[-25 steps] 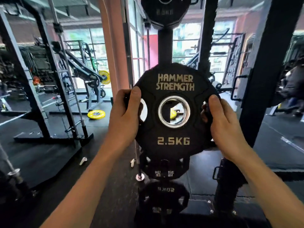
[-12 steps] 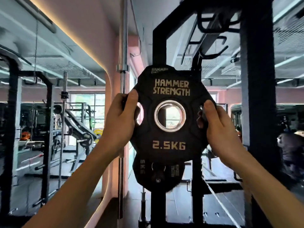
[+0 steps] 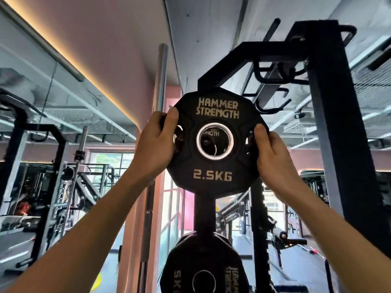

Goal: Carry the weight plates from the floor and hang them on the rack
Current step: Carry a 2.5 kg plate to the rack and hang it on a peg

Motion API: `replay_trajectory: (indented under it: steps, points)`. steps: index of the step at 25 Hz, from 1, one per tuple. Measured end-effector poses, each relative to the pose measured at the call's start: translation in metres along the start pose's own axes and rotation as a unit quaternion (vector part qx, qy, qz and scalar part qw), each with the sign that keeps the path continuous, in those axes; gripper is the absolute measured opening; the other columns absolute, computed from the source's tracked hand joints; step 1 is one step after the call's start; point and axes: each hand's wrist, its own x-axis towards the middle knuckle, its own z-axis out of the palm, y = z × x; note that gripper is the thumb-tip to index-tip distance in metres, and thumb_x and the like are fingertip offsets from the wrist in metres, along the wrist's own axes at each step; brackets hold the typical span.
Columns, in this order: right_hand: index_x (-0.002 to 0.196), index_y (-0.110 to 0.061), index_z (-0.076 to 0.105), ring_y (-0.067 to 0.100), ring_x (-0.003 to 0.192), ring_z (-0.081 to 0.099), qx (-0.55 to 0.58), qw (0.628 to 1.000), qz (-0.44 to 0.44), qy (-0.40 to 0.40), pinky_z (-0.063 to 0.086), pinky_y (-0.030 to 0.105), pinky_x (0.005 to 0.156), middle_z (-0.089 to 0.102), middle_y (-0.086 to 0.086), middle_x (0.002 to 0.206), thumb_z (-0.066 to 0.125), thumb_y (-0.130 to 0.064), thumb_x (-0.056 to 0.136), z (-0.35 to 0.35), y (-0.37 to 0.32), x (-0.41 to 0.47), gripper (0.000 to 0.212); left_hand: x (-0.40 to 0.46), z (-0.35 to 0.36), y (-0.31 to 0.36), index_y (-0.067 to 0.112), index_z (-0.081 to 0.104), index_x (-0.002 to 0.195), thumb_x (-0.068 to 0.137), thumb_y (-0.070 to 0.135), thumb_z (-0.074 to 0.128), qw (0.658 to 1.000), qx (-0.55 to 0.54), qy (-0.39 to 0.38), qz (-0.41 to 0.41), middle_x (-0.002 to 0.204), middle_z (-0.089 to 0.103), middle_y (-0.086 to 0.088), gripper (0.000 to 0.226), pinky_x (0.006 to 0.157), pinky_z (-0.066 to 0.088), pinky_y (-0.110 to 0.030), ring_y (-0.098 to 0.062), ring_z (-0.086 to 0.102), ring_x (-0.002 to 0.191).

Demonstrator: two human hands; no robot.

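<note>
- Both arms had raised the 2.5 kg plate (image 3: 214, 142) higher up the rack upright (image 3: 206, 210) than a moment before.
- Left hand (image 3: 157, 142) and right hand (image 3: 275, 159) each gripped an opposite edge, thumbs in front.
- Through its hole showed another plate already hung; a 5 kg plate (image 3: 203, 267) hung lower.
- Sliding it onto the peg remained, by my judgement.
</note>
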Motion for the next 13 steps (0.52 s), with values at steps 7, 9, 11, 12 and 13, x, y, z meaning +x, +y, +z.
replay_trajectory:
  steps: [7,9,11,12,13]
  points:
    - [0.107,-0.009,0.057,0.021,0.095,0.064,-0.027,0.999,-0.024,0.006,0.048,0.048,0.093,0.067,0.002,0.093,0.036,-0.052,0.100,0.029,0.025,0.043,0.048,0.039,0.015,-0.046,0.025,0.054,0.085,0.099,0.059,0.036,0.999,0.046,0.007,-0.007,0.080,0.060,0.006,0.041,0.073,0.042,-0.035,-0.020,0.058,0.081]
    - [0.105,-0.009,0.058,0.021,0.094,0.064,-0.024,1.000,-0.011,0.006,0.049,0.046,0.092,0.067,0.003,0.093,0.036,-0.051,0.100,0.035,0.035,0.051,0.047,0.045,0.023,-0.058,0.018,0.056,0.093,0.100,0.057,0.036,0.999,0.044,-0.008,-0.013,0.083,0.061,0.003,0.044,0.069,0.041,-0.033,-0.019,0.059,0.079]
    - [0.105,-0.009,0.059,0.021,0.095,0.064,-0.031,0.999,-0.007,0.005,0.050,0.042,0.090,0.067,0.003,0.093,0.035,-0.050,0.101,0.041,0.045,0.058,0.047,0.050,0.028,-0.068,0.012,0.056,0.100,0.101,0.054,0.035,0.998,0.051,-0.016,-0.013,0.086,0.061,0.002,0.047,0.066,0.039,-0.028,-0.015,0.057,0.078]
    - [0.106,-0.009,0.059,0.021,0.095,0.064,-0.034,0.999,-0.007,0.005,0.050,0.041,0.089,0.067,0.001,0.093,0.035,-0.050,0.101,0.042,0.050,0.061,0.048,0.052,0.031,-0.072,0.011,0.056,0.102,0.101,0.053,0.035,0.998,0.058,-0.020,-0.006,0.086,0.060,0.003,0.047,0.066,0.039,-0.026,-0.012,0.056,0.078]
    - [0.108,-0.009,0.058,0.020,0.095,0.063,-0.037,0.999,-0.008,0.004,0.049,0.039,0.089,0.066,0.000,0.093,0.034,-0.050,0.101,0.043,0.053,0.063,0.048,0.054,0.033,-0.075,0.010,0.055,0.102,0.102,0.052,0.035,0.998,0.066,-0.022,0.003,0.086,0.060,0.004,0.046,0.066,0.038,-0.023,-0.008,0.055,0.078]
